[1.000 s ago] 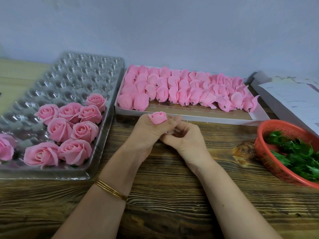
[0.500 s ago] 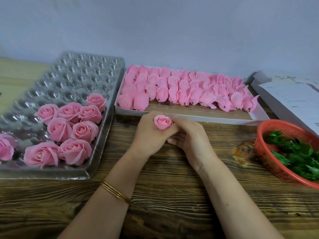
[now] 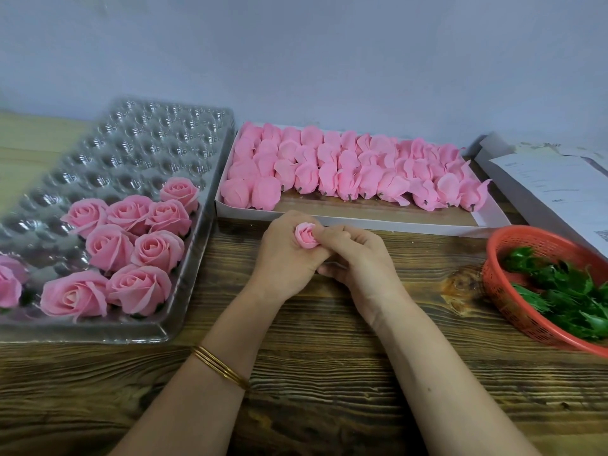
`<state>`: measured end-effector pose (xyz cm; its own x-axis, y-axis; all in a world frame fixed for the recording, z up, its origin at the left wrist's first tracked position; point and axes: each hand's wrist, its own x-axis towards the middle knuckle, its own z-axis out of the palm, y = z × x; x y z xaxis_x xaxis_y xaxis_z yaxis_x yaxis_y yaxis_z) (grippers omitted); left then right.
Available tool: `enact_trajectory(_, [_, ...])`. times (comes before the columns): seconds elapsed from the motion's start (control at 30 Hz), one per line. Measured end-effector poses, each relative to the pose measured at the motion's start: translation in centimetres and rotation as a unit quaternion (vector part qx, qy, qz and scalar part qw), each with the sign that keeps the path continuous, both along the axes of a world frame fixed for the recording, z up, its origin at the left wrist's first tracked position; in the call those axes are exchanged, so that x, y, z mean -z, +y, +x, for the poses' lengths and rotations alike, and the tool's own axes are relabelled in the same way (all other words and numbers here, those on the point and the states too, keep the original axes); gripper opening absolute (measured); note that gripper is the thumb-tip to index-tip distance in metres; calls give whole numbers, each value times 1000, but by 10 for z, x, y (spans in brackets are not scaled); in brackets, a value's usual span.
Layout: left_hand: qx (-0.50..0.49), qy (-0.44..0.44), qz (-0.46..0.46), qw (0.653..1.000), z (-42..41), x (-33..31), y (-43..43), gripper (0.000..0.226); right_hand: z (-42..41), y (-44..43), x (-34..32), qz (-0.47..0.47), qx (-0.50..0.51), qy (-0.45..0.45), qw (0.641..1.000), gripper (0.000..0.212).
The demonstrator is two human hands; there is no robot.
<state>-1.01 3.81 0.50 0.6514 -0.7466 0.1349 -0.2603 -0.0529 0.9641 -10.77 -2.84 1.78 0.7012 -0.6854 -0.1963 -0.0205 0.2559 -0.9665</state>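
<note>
The small pink rosebud (image 3: pixel 307 236) is held over the counter (image 3: pixel 329 373), just near of the white box (image 3: pixel 362 222), between both hands. The left hand (image 3: pixel 286 261) wraps its fingers round the bud's base from the left. The right hand (image 3: pixel 358 258) pinches its right side. The bud's axis points up at the camera. A second ago it was tipped away, showing its side, with the right fingers beneath it.

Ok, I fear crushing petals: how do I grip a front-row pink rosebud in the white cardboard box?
Probably pinch its short dark stub, coming from the near side: the closed pink rosebud lies on its side, stub pointing at you over the white box's bare floor.
</note>
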Motion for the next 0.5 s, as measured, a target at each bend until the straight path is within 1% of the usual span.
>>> enact_trajectory(0.13, [-3,8,-2,1000,-1,0,-1,27,1,0,1,-3,5,3,1000,25])
enact_trajectory(0.27, [-1,-9,27,1000,1,1,-3,28,1,0,2,-12,12,14,1000,36])
enact_trajectory(0.33, [1,-8,33,999,1,1,-3,26,2,-1,4,-19,17,14,1000,36])
enact_trajectory(0.37, [2,-4,29,1000,1,1,-3,23,3,0,5,-21,18,12,1000,32])
enact_trajectory(0.43, [-5,25,-7,1000,0,1,-3,19,5,0,6,-11,20,-3,1000,26])
enact_trajectory(0.5, [-20,79,-52,995,-1,1,-3,26,6,-1,8,46,26,-43,998,28])
